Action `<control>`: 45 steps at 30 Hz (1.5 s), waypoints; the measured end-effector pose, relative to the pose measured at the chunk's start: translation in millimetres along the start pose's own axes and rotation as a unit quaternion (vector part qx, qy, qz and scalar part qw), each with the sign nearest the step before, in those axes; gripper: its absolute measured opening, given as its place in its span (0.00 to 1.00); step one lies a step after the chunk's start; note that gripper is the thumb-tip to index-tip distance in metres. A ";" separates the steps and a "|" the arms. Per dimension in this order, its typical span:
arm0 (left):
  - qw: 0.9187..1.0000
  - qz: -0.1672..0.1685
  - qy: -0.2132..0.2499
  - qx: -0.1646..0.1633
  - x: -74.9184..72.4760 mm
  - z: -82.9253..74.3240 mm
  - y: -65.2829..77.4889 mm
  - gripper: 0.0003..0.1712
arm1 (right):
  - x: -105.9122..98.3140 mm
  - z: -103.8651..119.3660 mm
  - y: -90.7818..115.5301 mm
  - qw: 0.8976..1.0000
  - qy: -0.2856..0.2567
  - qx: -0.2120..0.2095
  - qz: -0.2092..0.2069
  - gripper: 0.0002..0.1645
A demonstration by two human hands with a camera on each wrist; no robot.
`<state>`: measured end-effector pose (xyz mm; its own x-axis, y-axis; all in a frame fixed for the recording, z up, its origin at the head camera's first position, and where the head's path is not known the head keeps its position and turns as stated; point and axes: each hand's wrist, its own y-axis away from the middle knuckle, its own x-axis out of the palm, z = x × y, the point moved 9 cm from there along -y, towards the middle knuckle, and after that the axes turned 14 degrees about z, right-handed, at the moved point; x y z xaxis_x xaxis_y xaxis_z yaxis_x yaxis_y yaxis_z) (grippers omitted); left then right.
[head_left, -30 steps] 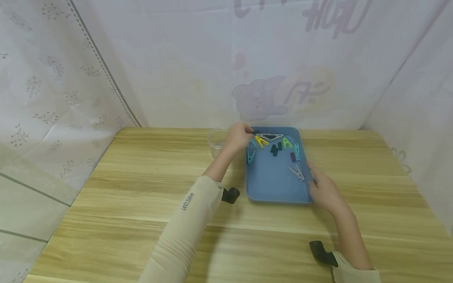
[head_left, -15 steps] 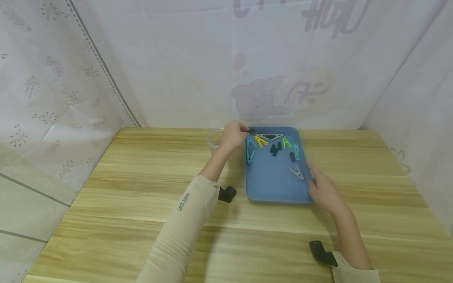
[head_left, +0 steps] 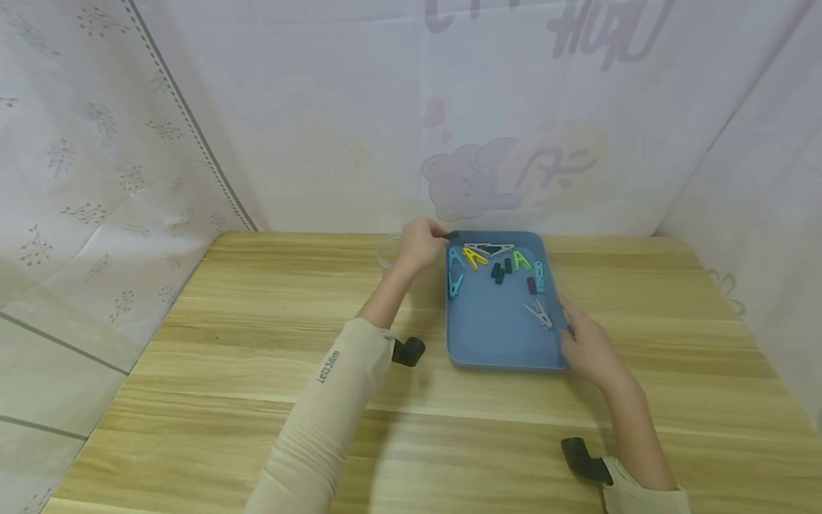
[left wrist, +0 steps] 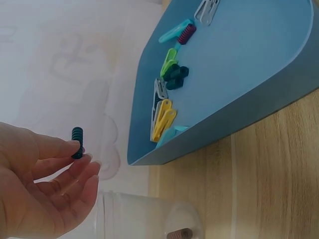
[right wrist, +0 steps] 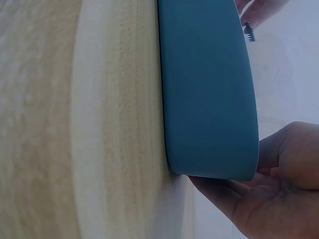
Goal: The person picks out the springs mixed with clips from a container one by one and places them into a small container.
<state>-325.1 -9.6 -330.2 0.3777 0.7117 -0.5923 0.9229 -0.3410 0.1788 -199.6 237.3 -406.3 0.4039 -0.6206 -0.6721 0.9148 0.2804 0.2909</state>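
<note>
In the left wrist view my left hand (left wrist: 55, 174) pinches a dark green spring (left wrist: 77, 142) between thumb and fingertips. From the head view, this hand (head_left: 420, 243) is above the tray's far left corner, beside a clear plastic cup (head_left: 387, 251) that it partly hides. A reddish-brown spring (left wrist: 180, 233) lies inside the cup. My right hand (head_left: 587, 346) grips the right wall of the blue tray (head_left: 501, 335), its thumb near the rim (right wrist: 279, 149). Several dark green springs (head_left: 499, 273) and one dark red spring (head_left: 531, 285) lie in the tray.
Clothespins share the tray: yellow (head_left: 474, 257), lime green (head_left: 521, 260), turquoise (head_left: 455, 285) and grey (head_left: 539, 314). The tray stands near the back edge of a wooden table (head_left: 257, 343), with a patterned cloth (head_left: 334, 128) hanging behind it.
My left hand has drawn left toward the cup, carrying the dark green spring away from the tray's far left corner. The right hand and the tray stay where they were.
</note>
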 end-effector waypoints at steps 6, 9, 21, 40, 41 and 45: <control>1.000 -0.004 0.002 -0.004 -5.0 0.5 2.8 0.14 | 0.0 -0.1 0.1 1.000 0.001 0.004 0.003 0.38; 1.000 -0.007 0.002 0.001 -7.3 0.5 3.9 0.13 | -0.2 -0.6 0.5 1.000 0.000 0.004 0.004 0.38; 1.000 -0.008 0.011 -0.009 -14.9 9.1 8.2 0.12 | -0.9 1.2 0.3 1.000 0.005 0.001 -0.001 0.38; 1.000 -0.017 0.001 -0.007 -26.4 12.1 15.0 0.12 | -1.9 -1.8 -1.2 1.000 0.016 -0.001 -0.005 0.37; 1.000 -0.018 0.001 -0.008 -27.1 12.7 15.2 0.11 | -2.0 -2.0 -1.3 1.000 0.016 0.000 -0.006 0.37; 1.000 -0.019 0.000 -0.011 -29.6 15.7 16.3 0.11 | -2.2 -3.3 -1.3 1.000 0.016 0.002 -0.004 0.37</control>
<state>-322.3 -45.8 -322.1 0.3421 0.7235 -0.5996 0.9381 -0.2995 0.1738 -201.8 240.6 -407.4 0.3953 -0.5989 -0.6964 0.9184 0.2722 0.2872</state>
